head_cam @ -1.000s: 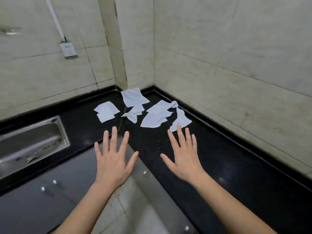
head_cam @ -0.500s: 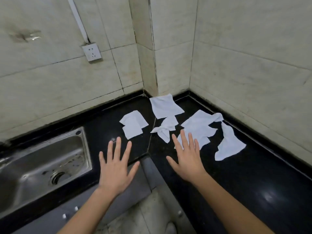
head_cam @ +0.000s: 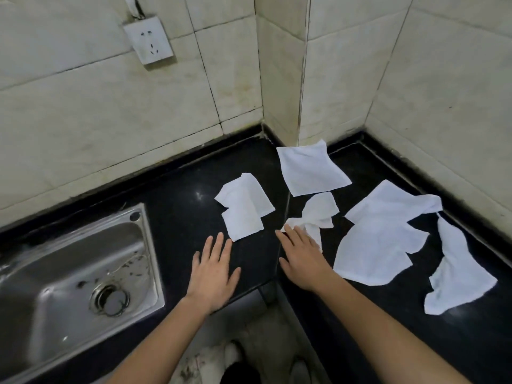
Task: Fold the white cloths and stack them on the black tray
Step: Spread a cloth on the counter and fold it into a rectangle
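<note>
As the flat right hand [head_cam: 302, 259] reaches the crumpled cloth [head_cam: 318, 214], left hand [head_cam: 212, 273] fingers stay spread.

Before you, soft matt white cloths [head_cam: 313, 169], glossy black stone counter [head_cam: 180, 195], shiny scuffed steel sink [head_cam: 69, 261], smooth stained cream tiles [head_cam: 97, 112], white plastic socket [head_cam: 148, 40].

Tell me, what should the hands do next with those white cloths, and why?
Probably the right hand should pinch the crumpled cloth at its fingertips and draw it closer to spread flat. Both it and the left hand are open and empty, and that cloth is nearest and most bunched.
</note>
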`<state>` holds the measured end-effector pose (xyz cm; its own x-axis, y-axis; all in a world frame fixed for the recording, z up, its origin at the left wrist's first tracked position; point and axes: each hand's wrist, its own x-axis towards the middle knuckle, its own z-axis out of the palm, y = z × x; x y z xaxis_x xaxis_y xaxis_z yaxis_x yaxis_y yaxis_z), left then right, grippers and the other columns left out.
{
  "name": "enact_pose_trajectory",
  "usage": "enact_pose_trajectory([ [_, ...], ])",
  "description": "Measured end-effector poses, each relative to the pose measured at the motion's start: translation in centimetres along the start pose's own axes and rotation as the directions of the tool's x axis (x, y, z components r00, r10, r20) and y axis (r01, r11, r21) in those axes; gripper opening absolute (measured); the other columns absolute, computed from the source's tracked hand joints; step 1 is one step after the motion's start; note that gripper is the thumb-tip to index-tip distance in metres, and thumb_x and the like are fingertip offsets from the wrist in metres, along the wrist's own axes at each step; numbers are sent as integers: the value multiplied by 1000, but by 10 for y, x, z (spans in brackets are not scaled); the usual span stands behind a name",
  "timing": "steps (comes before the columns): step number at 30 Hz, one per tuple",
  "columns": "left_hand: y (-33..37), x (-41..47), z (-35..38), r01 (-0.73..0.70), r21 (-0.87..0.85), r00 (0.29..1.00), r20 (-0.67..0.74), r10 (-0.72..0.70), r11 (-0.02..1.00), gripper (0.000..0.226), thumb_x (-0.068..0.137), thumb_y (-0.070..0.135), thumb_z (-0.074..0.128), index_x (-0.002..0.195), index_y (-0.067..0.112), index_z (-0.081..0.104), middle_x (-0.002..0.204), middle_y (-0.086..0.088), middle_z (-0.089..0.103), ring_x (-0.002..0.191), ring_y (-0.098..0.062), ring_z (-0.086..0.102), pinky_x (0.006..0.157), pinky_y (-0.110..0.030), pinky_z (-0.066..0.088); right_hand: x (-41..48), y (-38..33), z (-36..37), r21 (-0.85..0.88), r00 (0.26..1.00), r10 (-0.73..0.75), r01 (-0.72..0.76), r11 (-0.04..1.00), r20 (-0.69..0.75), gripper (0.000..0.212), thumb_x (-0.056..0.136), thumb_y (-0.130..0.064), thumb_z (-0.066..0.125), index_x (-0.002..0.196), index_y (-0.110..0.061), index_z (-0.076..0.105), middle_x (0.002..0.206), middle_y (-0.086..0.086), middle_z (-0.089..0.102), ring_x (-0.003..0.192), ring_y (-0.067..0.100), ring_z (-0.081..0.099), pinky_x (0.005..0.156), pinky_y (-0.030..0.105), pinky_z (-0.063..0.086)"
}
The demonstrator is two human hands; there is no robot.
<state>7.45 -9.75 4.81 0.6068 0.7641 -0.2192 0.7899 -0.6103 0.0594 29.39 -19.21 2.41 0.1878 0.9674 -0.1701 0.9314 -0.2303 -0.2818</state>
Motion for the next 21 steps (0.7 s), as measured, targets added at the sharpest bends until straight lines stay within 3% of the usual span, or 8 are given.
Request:
enact_pose_trajectory([
  [2,-13,27,11,-39,-39,997,68,41,998,70,100,46,39,158,14,15,167,-5,4,153,-28,0,120,-50,18,21,-5,13,34,999,6,-7,999,48,65,104,-32,41,160,-19,11,167,6,6,153,29,8,123,44,15],
  [8,-50,115,36,-235,-20,953,192,235,972,65,104,35,35,159,16,5,167,0,0,153,-22,-2,122,-44,17,76,-17,48,105,990,98,-108,989,99,63,102,-18,42,159,-18,17,167,4,11,152,26,15,121,44,23],
  [10,-64,135,49,-299,-40,931,207,301,953,64,102,34,42,158,16,15,165,0,15,152,-23,11,120,-45,24,95,-25,60,122,982,137,-153,981,127,67,99,-13,42,159,-18,14,167,4,12,151,27,17,119,46,27],
  [12,-82,149,60,-355,-83,920,144,364,931,55,92,30,63,143,15,48,144,-4,51,136,-26,46,106,-44,43,112,-36,73,133,975,179,-197,971,135,69,96,-13,50,158,-17,20,164,5,23,146,30,28,113,50,35],
  [14,-96,152,71,-410,-89,911,15,413,908,35,73,25,83,105,18,72,101,-1,68,98,-24,65,81,-38,55,122,-45,81,89,980,192,-196,977,51,63,87,-20,68,146,-16,47,145,7,52,125,34,52,95,51,51],
  [16,-110,150,80,-422,-119,906,-65,417,899,24,65,22,89,84,20,75,82,3,66,80,-22,64,67,-34,53,128,-55,90,73,971,235,-231,970,-51,43,76,-22,82,117,-19,70,109,3,67,93,29,64,72,44,58],
  [18,-122,142,85,-385,-190,923,-94,374,903,22,66,22,89,83,21,76,80,5,66,79,-22,63,66,-34,52,130,-66,91,67,964,251,-245,967,-87,22,75,-27,84,96,-24,76,88,-2,66,77,24,62,65,40,57],
  [21,-138,131,89,-319,-286,948,-92,305,904,20,71,19,87,89,21,78,84,7,66,81,-21,62,66,-35,54,128,-77,87,122,960,277,-269,955,-51,16,92,-38,66,98,-26,76,92,-4,64,85,20,59,73,36,53],
])
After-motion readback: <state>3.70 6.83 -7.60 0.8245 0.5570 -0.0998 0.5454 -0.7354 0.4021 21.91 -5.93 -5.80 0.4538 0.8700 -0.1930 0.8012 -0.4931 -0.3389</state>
